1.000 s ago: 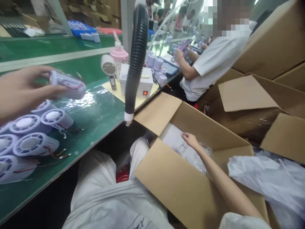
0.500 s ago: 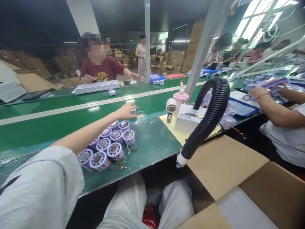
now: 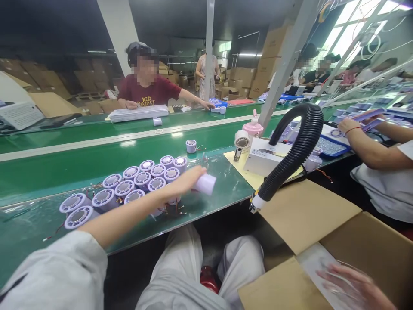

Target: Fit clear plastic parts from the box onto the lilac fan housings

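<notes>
My left hand (image 3: 190, 180) is closed around a lilac cylindrical part (image 3: 206, 184), tilted on its side just above the bench. Left of that hand stand several similar lilac round housings (image 3: 142, 178) in a cluster, slotted rings facing up and thin wires trailing. My left forearm hides some of them. One more lilac housing (image 3: 191, 146) with a wire stands apart at the bench's far side. At lower right, my right hand (image 3: 358, 284) is over an opened cardboard box (image 3: 371, 245), near whitish, partly clear material. Motion smears its fingers, so any hold is unclear.
A black ribbed hose (image 3: 295, 146) arches from a white box-shaped device (image 3: 263, 157) over the bench edge. Beside it is a pink cup (image 3: 252, 129). Across the green belt (image 3: 80, 157), a person in a maroon shirt reaches sideways; another works at right.
My left hand has come nearer from the belt side and now holds a lilac part. My right hand has entered at lower right. The person opposite has stretched an arm further right.
</notes>
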`<state>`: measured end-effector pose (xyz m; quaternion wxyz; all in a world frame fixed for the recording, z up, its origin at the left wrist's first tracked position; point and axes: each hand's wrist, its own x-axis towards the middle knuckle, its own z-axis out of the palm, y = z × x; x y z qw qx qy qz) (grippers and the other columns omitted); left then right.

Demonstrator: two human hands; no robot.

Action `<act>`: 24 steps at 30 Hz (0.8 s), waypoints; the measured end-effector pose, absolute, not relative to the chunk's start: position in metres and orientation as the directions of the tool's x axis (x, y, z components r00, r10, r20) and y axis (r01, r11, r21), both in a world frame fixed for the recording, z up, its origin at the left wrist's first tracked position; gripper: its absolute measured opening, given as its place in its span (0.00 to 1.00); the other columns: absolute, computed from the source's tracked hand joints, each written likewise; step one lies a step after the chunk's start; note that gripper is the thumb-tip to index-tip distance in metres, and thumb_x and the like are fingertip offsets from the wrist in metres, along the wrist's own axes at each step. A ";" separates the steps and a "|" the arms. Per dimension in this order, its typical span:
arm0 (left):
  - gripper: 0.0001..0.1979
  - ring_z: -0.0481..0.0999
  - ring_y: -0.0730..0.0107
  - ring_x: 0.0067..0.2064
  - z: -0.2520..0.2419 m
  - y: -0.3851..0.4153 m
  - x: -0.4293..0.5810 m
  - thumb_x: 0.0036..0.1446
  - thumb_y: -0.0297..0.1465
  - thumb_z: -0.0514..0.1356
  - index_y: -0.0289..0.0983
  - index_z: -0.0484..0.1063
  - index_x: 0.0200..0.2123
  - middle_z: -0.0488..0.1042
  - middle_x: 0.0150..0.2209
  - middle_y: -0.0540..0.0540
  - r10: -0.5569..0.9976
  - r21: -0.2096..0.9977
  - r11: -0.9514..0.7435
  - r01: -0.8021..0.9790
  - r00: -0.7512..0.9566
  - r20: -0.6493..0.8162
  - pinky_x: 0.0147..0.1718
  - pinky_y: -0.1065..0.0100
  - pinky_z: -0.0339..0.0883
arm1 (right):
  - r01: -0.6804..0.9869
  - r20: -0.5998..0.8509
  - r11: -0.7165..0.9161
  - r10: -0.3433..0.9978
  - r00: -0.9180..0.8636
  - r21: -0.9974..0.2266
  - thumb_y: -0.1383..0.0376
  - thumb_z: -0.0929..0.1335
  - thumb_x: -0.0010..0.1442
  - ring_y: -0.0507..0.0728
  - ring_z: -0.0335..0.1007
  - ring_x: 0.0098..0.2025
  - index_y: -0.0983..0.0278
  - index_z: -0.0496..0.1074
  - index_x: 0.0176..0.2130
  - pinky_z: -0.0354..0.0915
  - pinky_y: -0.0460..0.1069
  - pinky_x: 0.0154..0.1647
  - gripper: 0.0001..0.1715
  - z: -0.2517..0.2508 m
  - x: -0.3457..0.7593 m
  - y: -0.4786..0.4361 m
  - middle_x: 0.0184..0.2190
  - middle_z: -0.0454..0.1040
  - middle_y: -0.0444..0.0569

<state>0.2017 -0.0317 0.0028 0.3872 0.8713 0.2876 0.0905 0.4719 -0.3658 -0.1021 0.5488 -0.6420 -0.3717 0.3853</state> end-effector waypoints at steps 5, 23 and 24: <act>0.22 0.71 0.72 0.23 -0.037 -0.109 0.213 0.64 0.38 0.38 0.33 0.67 0.43 0.72 0.28 0.45 0.251 0.901 -0.225 0.370 0.916 -0.314 0.17 0.73 0.63 | 0.778 0.293 0.063 0.943 0.160 -0.625 0.58 0.64 0.64 0.67 0.65 0.57 0.48 0.62 0.61 0.70 0.61 0.51 0.26 -0.091 0.386 -0.347 0.56 0.62 0.54; 0.32 0.71 0.58 0.51 -0.078 -0.154 0.203 0.38 0.40 0.73 0.41 0.74 0.49 0.67 0.50 0.41 0.321 0.928 -0.371 0.034 0.942 0.094 0.42 0.64 0.72 | 0.280 -0.020 -0.143 0.917 0.399 -0.949 0.58 0.66 0.63 0.58 0.68 0.46 0.63 0.72 0.27 0.65 0.51 0.43 0.17 -0.053 0.353 -0.315 0.43 0.69 0.50; 0.34 0.69 0.55 0.54 -0.081 -0.154 0.202 0.36 0.40 0.74 0.42 0.73 0.50 0.65 0.54 0.40 0.297 0.934 -0.356 0.023 0.950 0.091 0.44 0.62 0.72 | 0.235 -0.028 -0.135 0.911 0.411 -0.963 0.58 0.67 0.62 0.58 0.69 0.44 0.63 0.72 0.25 0.65 0.51 0.41 0.17 -0.054 0.353 -0.315 0.42 0.70 0.50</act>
